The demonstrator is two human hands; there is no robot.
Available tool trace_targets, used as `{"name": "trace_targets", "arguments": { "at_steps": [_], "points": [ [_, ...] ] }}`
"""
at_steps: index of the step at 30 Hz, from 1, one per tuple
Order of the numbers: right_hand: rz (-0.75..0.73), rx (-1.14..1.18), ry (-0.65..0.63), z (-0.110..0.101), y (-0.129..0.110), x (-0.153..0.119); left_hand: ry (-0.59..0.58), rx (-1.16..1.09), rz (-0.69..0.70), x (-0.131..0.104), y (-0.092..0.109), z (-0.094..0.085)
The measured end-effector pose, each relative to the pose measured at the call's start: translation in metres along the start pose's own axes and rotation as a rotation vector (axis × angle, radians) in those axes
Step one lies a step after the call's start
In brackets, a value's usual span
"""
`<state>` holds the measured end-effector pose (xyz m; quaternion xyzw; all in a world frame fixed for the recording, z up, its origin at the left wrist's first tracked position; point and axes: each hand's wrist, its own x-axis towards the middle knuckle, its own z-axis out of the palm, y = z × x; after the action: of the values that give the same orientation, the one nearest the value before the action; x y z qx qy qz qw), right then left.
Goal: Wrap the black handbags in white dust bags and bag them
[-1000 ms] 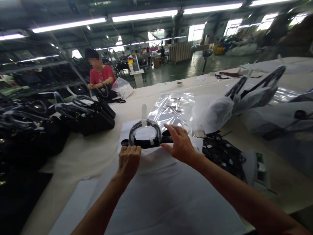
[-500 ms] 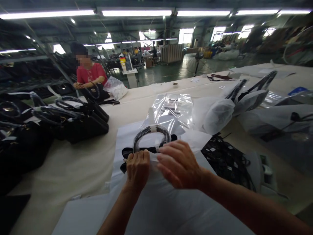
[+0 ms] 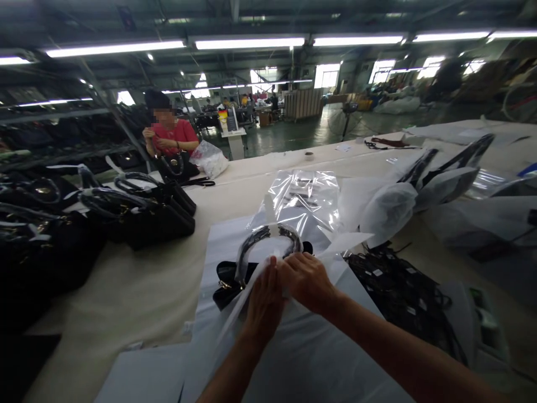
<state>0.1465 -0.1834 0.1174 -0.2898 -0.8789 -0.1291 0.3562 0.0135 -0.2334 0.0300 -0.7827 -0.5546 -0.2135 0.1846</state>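
A black handbag (image 3: 226, 274) lies on the table in front of me, its arched handle (image 3: 268, 232) wrapped in clear film. White wrapping paper (image 3: 235, 319) covers the near part of the bag. Against the base of the handle, my left hand (image 3: 265, 308) is closed on the paper, fingers together and thumb side hidden. Just right of it, touching it, my right hand (image 3: 308, 282) is closed with bent fingers on the same paper. Much of the bag's body is hidden under the paper and my hands.
Clear plastic bags (image 3: 306, 193) lie beyond the handbag. Several black handbags (image 3: 142, 224) stand at left. Wrapped bags (image 3: 388, 207) and a pile of black straps (image 3: 394, 285) with white tags are at right. A co-worker in a red shirt (image 3: 180, 134) handles a bag across the table.
My left hand has moved right, drawing the paper's edge across toward the handle's middle. The right hand, loosely spread before, has closed on the paper beside it. The camera view has shifted slightly.
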Motion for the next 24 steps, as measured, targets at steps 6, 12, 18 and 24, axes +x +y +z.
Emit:
{"name": "trace_targets", "arguments": {
  "at_steps": [6, 12, 18, 24],
  "points": [
    [0.455, 0.284, 0.261, 0.005, 0.032, 0.025, -0.171, -0.088, 0.031, 0.037, -0.022, 0.006],
    [0.786, 1.060, -0.028, 0.024, 0.026, 0.039, -0.352, -0.111, -0.046, 0.052, -0.029, -0.008],
    [0.964, 1.360, 0.039, -0.023, -0.005, 0.003, -0.330, -0.202, -0.037, 0.010, -0.005, -0.033],
    [1.148, 1.720, -0.076, -0.079, -0.039, -0.027, -0.279, -0.239, -0.009, -0.058, 0.038, -0.062]
  ]
}}
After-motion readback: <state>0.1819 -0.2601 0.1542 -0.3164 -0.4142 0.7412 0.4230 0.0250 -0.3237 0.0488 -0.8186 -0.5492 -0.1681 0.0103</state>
